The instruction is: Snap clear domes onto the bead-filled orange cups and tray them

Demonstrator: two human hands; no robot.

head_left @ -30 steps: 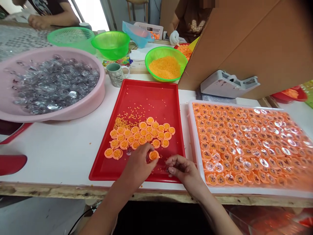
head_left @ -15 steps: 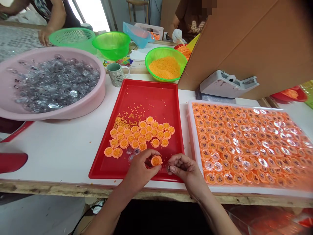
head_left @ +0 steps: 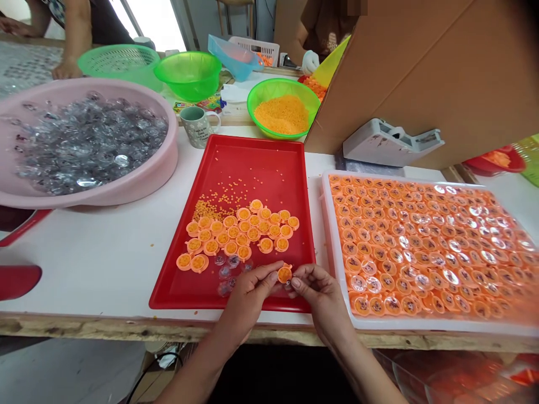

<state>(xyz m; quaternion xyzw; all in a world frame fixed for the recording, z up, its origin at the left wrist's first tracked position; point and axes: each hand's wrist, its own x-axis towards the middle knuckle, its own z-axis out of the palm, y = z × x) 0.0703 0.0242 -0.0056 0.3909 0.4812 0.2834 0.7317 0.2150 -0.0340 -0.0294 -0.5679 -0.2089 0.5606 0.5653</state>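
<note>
Between thumb and fingers, my left hand (head_left: pixel 251 292) pinches a small orange toy cup (head_left: pixel 284 274) with yellow bits inside. Close against its right side, my right hand (head_left: pixel 322 292) is closed on a small clear plastic lid (head_left: pixel 288 285), mostly hidden by the fingertips. Both hands are over the front of a red tray (head_left: pixel 261 163). Several filled orange cups (head_left: pixel 231 247) stand grouped on the tray, with loose yellow bits (head_left: pixel 206 210) behind them. Several clear lids (head_left: pixel 225 272) lie beside my left hand.
At right stands a white tray (head_left: pixel 332 269) packed with lidded orange cups. A pink basin (head_left: pixel 168 163) of clear lids is at left. Behind are a mug (head_left: pixel 197 128), a green bowl (head_left: pixel 252 112) of yellow bits and a cardboard panel (head_left: pixel 404 73). Two other people are across the table.
My left hand has moved the orange cup right, up to my right hand, so the two hands now meet. More loose lids show on the tray. A co-worker's gloved hand at the back has shifted.
</note>
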